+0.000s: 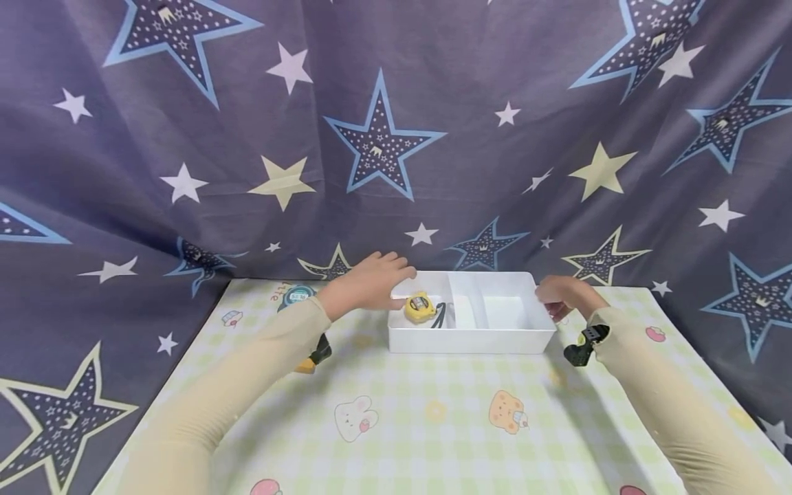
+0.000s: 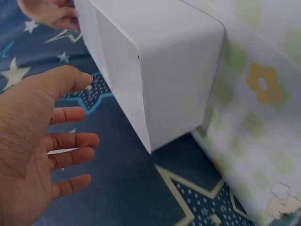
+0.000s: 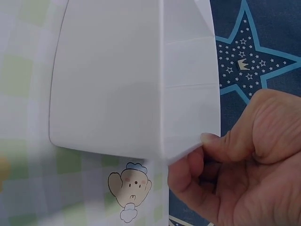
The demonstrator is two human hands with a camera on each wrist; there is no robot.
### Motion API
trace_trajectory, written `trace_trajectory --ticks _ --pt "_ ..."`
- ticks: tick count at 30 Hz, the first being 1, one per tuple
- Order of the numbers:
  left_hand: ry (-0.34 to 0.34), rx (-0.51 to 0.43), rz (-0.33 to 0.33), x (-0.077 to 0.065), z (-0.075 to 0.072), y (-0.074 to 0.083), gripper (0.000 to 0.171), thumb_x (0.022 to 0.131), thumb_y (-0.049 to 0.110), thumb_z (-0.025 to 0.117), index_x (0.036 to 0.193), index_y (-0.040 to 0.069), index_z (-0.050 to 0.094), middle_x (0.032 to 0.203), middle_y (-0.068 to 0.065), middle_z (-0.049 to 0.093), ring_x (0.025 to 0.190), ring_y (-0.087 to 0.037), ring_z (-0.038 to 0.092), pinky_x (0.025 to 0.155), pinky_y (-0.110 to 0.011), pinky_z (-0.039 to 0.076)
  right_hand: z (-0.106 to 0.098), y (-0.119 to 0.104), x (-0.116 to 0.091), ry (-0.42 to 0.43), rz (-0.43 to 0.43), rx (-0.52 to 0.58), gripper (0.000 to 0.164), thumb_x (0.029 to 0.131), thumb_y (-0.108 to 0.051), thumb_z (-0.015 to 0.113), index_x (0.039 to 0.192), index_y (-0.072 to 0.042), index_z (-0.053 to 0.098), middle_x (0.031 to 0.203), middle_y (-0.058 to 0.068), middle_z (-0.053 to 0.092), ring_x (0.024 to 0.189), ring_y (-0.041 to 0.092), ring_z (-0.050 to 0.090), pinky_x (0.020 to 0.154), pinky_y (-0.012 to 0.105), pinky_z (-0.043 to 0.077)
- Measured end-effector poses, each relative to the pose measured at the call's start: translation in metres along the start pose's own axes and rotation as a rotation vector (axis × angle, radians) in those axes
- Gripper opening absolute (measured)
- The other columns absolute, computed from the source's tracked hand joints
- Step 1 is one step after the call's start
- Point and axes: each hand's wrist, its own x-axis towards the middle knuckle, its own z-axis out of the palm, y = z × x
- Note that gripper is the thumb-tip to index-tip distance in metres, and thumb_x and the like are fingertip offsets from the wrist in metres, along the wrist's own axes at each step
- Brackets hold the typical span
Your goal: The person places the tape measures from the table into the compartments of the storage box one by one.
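While the right hand (image 3: 235,160) pinches the white tray (image 1: 470,340) by its corner, the left hand (image 2: 37,141) hovers spread beside the far end; light, stiff, slippery plastic, best held by the rims.

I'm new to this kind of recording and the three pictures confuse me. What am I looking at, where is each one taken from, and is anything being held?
There is no machine here: a person in pale sleeves works with two bare hands. The wide picture comes from a camera on their head, looking down at a table with a checked cartoon cloth, in front of a star-print curtain. The other two pictures come from small cameras strapped to each wrist, so they show the same scene very close.

On the table stands a white divided tray. Its left compartment holds a yellow tape measure; the other compartments look empty.

The right hand pinches the tray's right edge between thumb and fingers. The left hand is open with fingers spread beside the tray's left end, not gripping it; whether it touches, I cannot tell.
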Motion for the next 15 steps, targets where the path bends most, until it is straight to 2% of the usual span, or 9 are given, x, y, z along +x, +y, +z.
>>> trace_trajectory --ticks 4,8,15 --pt "0.042 -0.027 -0.014 -0.023 0.0 -0.013 0.056 0.092 0.044 0.069 0.139 0.017 0.056 0.129 -0.006 0.062 0.121 -0.028 0.055 0.102 -0.052 0.047 0.0 0.0 0.0 -0.017 -0.009 0.011 0.019 0.093 -0.001 0.032 0.079 -0.007 0.044 0.068 0.001 0.046 0.059 0.011 0.048 0.065 0.028 0.057" --pt "0.048 -0.065 -0.032 -0.045 0.005 -0.026 0.054 0.092 0.042 0.069 0.138 0.017 0.058 0.126 -0.007 0.062 0.118 -0.029 0.056 0.1 -0.054 0.048 -0.001 0.0 -0.001 -0.022 -0.006 0.018 0.022 0.095 -0.003 0.032 0.077 -0.007 0.044 0.067 0.001 0.047 0.06 0.012 0.049 0.065 0.029 0.058" --pt "-0.028 -0.128 -0.088 -0.08 0.019 -0.042 0.057 0.091 0.042 0.07 0.14 0.018 0.057 0.134 -0.01 0.061 0.129 -0.033 0.054 0.109 -0.06 0.042 -0.003 0.001 -0.001 -0.042 -0.007 0.03 0.018 0.094 -0.002 0.033 0.079 -0.007 0.042 0.071 0.002 0.046 0.064 0.013 0.049 0.066 0.028 0.057"
